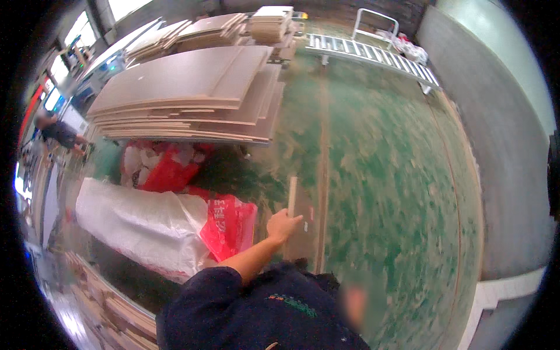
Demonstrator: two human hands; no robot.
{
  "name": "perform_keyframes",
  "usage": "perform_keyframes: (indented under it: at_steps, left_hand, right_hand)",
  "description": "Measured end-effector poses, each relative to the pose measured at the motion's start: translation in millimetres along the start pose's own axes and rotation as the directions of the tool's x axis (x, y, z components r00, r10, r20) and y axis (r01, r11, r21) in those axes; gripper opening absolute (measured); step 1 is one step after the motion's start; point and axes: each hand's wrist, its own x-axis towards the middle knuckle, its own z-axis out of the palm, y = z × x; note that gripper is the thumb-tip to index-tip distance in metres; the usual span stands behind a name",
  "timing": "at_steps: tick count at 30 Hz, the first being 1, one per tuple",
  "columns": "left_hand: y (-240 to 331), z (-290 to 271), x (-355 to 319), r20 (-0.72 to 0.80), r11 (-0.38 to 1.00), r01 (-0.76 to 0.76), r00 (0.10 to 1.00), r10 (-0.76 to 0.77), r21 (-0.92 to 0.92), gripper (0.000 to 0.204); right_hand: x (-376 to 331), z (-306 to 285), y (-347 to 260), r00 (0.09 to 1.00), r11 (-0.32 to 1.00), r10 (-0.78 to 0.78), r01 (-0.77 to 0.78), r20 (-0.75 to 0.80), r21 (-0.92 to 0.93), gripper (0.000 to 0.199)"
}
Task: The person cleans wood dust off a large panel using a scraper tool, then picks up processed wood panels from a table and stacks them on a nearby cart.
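My left hand [284, 226] reaches forward from a dark short sleeve and is closed over the edge of a narrow wooden board [293, 195]. The board stands upright in front of me, its pale cut edge facing up. Its brownish side face carries small labels and hangs over the floor. Whether its lower end touches the floor, I cannot make out. To the right of my dark shirt, a blurred skin-coloured patch [353, 303] is where my right hand seems to be; its fingers are smeared. Left of the board lies a white woven sack [146, 224] with a red printed bag [230, 224] at its end.
Large panels [181, 79] lie in an uneven stack ahead on the left, with more panel stacks [271, 26] behind. A roller conveyor [373, 55] stands at the far right, near a grey wall [496, 116]. Green floor [385, 175] stretches rightward. Another person [58, 131] is far left.
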Motion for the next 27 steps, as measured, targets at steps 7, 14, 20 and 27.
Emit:
perform_keyframes:
  at_steps: [7,14,20,27]
  left_hand:
    - [83.9,13.6,142.2,-0.049,0.996,-0.071,0.996,0.073,0.046,0.047]
    - [209.9,-13.7,271.9,-0.135,0.982,0.102,0.983,-0.125,-0.161,0.039]
    - [299.9,-58.3,365.4,-0.286,0.959,0.036,0.951,-0.119,-0.28,0.038]
    - [396.7,-84.5,494.5,-0.344,0.791,-0.166,0.937,-0.059,-0.588,0.04]
  right_hand:
    - [240.2,-112.2,-57.5,0.967,0.966,-0.251,0.248,0.037,0.072,0.027]
    - [499.4,-123.7,-146.6,0.798,0.338,-0.161,-0.509,0.581,0.792,0.031]
    - [674.2,-184.5,-240.6,0.403,0.162,-0.41,-0.85,0.818,0.501,0.066]
    - [837.0,-201.9,-280.7,0.334,-0.257,-0.557,-0.94,0.76,0.224,0.076]
